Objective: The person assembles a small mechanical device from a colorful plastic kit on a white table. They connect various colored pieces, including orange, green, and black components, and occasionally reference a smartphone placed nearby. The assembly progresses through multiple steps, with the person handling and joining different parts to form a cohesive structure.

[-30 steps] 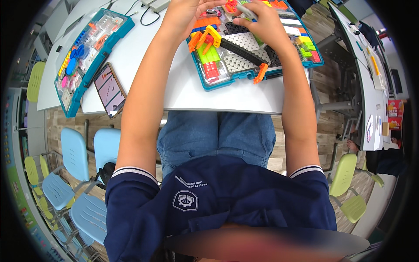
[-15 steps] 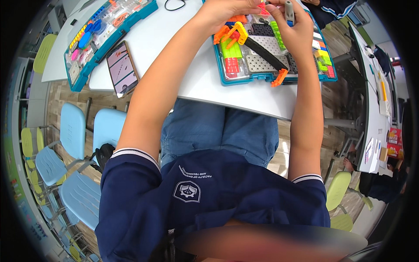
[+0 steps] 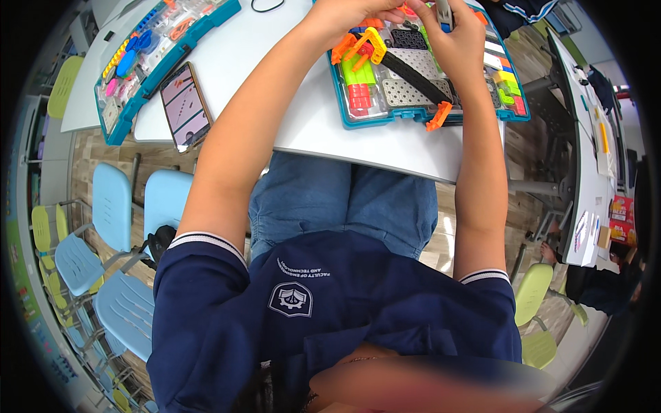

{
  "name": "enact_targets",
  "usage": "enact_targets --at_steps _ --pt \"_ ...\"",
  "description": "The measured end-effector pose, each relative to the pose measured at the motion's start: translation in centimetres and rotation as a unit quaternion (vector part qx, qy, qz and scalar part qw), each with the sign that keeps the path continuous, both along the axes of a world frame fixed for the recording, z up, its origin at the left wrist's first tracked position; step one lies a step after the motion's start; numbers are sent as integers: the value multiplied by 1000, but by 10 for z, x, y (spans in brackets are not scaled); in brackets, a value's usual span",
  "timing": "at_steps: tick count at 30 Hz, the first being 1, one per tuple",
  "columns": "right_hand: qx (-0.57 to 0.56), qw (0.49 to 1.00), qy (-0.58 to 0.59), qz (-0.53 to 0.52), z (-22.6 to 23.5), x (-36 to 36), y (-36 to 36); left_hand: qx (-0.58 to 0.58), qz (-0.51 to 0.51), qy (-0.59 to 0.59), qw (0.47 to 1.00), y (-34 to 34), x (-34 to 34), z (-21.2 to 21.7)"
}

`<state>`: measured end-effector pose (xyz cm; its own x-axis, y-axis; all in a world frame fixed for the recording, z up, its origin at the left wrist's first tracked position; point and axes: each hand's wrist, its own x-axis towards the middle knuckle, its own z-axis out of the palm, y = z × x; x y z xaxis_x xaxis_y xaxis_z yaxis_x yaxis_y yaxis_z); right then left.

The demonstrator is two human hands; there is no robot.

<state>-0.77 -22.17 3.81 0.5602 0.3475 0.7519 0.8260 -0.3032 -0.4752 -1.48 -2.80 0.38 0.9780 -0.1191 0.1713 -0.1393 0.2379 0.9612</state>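
Observation:
My left hand [image 3: 354,15] is at the top edge of the view, its fingers closed in a pinch beside a small red-orange piece [image 3: 409,9]. What exactly lies between these fingertips is partly cut off. Close to it, my right hand [image 3: 458,43] is closed around a grey, rod-like piece [image 3: 445,15]. Both hands are over a teal-edged case [image 3: 372,124] of colourful plastic building parts. On this case lies a black strip [image 3: 416,77] with a yellow bracket [image 3: 376,45] and orange clips at one end and an orange connector [image 3: 438,117] at the other.
Left on the white table [image 3: 303,131] are a phone [image 3: 186,107] with a lit screen and a second teal case [image 3: 117,131] of parts. A black cord loop [image 3: 267,7] lies at the back. Blue chairs [image 3: 111,206] stand at left, a green chair [image 3: 533,296] at right.
The view has shifted slightly, so the table and cases appear a little higher and further left. My hands stay together over the case, still closed.

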Motion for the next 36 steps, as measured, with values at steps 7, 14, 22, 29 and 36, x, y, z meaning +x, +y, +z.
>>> enact_targets --at_steps 7,14,22,29,36 --pt "-30 998 -56 -9 -4 3 -1 19 -12 -20 1000 -5 -1 -2" --pt "-16 999 -20 -46 -3 7 -3 -2 -54 -34 998 -6 -3 3" --pt "7 1000 -15 4 -1 9 -5 -56 -112 -53 991 -5 -2 7" --pt "1 1000 7 5 3 5 -6 3 -78 -35 996 3 1 7" --pt "-17 999 -28 -2 2 7 -7 23 -65 -11 998 3 -2 13"
